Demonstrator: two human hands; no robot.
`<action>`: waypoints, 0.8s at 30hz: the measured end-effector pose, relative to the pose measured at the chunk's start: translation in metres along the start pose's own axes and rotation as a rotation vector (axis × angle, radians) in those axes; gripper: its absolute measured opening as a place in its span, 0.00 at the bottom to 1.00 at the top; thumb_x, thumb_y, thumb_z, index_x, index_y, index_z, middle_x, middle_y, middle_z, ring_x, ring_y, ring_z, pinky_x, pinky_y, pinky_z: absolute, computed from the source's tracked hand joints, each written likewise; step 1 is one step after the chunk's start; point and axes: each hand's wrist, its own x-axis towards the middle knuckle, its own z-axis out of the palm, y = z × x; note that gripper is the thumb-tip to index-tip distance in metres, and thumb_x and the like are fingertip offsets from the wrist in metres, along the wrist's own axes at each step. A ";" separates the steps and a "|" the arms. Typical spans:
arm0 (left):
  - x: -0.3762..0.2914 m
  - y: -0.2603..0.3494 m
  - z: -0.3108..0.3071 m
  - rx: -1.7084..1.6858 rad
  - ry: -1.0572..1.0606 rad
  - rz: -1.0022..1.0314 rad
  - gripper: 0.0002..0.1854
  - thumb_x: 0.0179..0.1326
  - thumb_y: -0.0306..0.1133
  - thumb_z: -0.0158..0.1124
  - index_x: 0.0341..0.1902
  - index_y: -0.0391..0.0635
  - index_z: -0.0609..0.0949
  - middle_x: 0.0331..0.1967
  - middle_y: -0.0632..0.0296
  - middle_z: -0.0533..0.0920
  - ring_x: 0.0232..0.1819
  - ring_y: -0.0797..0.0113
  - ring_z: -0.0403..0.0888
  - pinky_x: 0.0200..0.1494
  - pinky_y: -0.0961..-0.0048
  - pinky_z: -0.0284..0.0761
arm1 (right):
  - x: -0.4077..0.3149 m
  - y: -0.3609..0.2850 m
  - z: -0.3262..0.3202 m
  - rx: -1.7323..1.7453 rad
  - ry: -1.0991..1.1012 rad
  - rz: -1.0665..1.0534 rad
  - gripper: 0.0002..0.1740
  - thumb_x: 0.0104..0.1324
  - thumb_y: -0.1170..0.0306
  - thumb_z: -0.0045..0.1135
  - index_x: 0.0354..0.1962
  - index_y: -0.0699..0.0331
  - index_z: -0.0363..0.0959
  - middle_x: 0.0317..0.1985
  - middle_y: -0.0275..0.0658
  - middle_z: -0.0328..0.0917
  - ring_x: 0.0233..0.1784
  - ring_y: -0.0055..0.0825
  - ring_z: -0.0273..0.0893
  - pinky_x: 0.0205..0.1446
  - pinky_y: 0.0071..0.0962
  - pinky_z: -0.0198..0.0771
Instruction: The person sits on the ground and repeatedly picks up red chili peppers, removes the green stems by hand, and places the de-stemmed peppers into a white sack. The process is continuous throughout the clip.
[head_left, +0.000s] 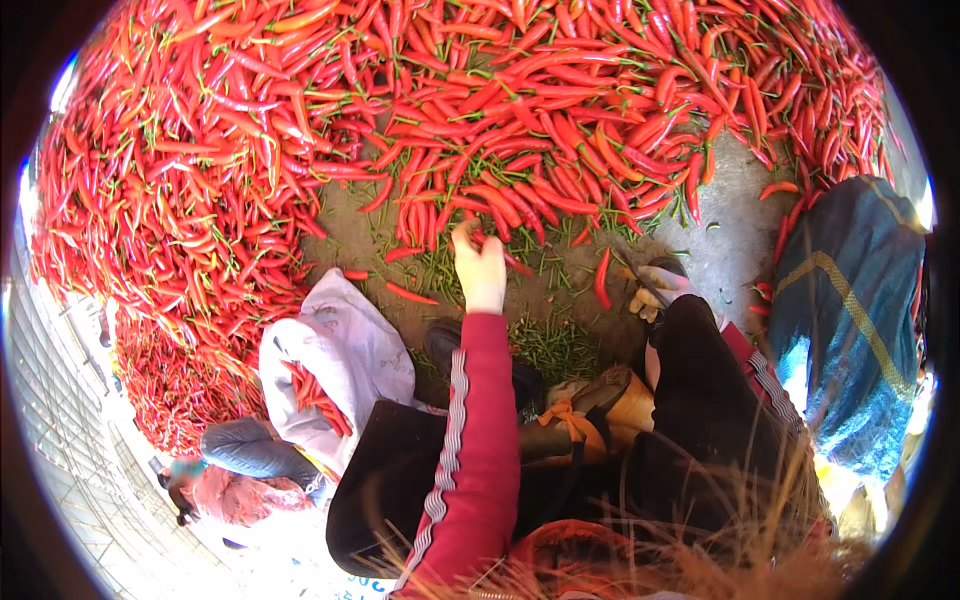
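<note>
My left hand (481, 266) reaches forward to the near edge of a heap of red chili peppers (517, 112). Its fingers and thumb are curled about a red chili pepper (517, 264), part of which shows to the right of the thumb. By my right knee, my right hand (664, 291), in a stained glove, grips a thin dark tool (636, 267); whether it is a knife or scissors cannot be told. A single red chili (602, 279) lies on the floor between my hands. Cut green stems (551, 345) are strewn below them.
A white woven sack (337, 322) with red chilies inside stands by my left knee. A higher chili pile (187, 187) rises at the left. A blue cloth-covered form (847, 300) is at the right. Another person (247, 487) sits at the lower left.
</note>
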 end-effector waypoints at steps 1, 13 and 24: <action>-0.021 0.005 -0.005 -0.125 -0.188 -0.003 0.33 0.53 0.20 0.56 0.66 0.44 0.63 0.29 0.58 0.78 0.28 0.70 0.76 0.34 0.71 0.75 | 0.004 0.004 -0.002 0.066 -0.065 -0.003 0.26 0.68 0.68 0.51 0.62 0.67 0.61 0.30 0.36 0.80 0.26 0.19 0.72 0.30 0.19 0.67; -0.095 0.016 0.005 -0.213 -0.615 -0.435 0.24 0.49 0.23 0.54 0.54 0.37 0.75 0.32 0.60 0.80 0.29 0.71 0.76 0.34 0.74 0.74 | 0.032 0.039 0.011 -0.336 -0.125 0.057 0.22 0.61 0.62 0.63 0.53 0.55 0.74 0.31 0.31 0.80 0.32 0.16 0.75 0.35 0.22 0.70; -0.026 0.050 0.083 0.831 -0.293 0.563 0.21 0.48 0.33 0.66 0.49 0.46 0.77 0.49 0.49 0.74 0.47 0.45 0.76 0.49 0.59 0.74 | -0.010 -0.004 -0.014 -0.228 0.154 -0.115 0.25 0.63 0.67 0.61 0.55 0.71 0.68 0.41 0.40 0.77 0.42 0.22 0.73 0.45 0.26 0.70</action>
